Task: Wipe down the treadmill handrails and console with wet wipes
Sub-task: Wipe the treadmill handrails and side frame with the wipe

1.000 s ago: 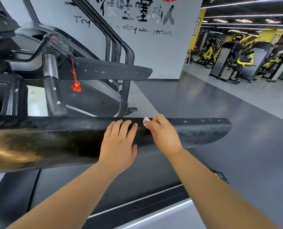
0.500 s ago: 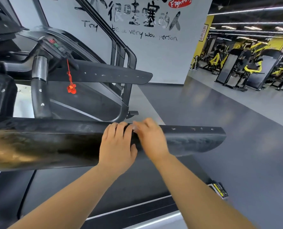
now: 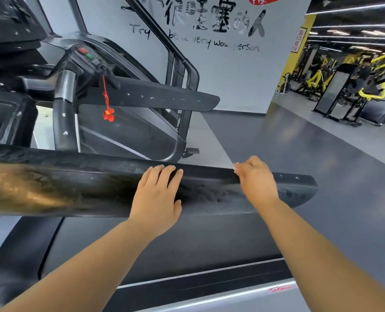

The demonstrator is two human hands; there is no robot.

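The person stands on the treadmill, leaning over the near handrail (image 3: 92,183), a broad glossy black bar that runs across in front of them above the belt (image 3: 164,244). The left hand (image 3: 157,199) lies flat on the rail, fingers straight and draped over its top edge, an open grip that holds nothing and looks to be only bracing. Well along toward the rail's free end, the right hand (image 3: 256,180) has its fingers curled down onto the top edge, its grip closed on the wet wipe (image 3: 236,165), of which only a small white corner shows past the fingertips. The wipe looks thin, limp and light, so I judge it best held wadded under the fingertips and pressed flat to the rail. The rail itself seems stiff and slick. The far handrail (image 3: 164,97), the console (image 3: 88,57) and a hanging red safety tag (image 3: 108,114) lie beyond.
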